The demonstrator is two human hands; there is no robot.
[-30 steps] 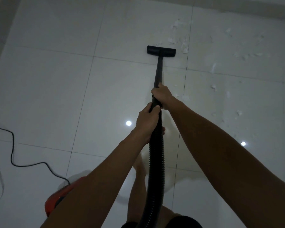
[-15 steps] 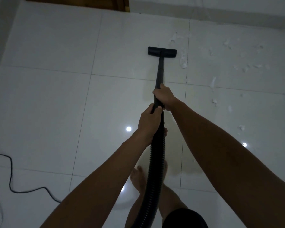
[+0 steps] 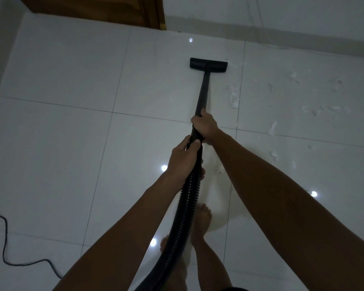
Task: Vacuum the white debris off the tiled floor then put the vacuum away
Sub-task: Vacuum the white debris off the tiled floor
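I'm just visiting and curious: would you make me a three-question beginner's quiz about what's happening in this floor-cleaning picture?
1. True or false: the floor nozzle of the vacuum is lifted clear into the air.
2. Multiple choice: most of the white debris lies (A) left of the wand, (B) right of the wand, (C) behind the person's feet.
3. Fill in: the left hand holds the black ribbed ____, while the right hand holds the rigid wand further forward.

Key
1. False; it rests on the tiled floor.
2. B.
3. Hose.
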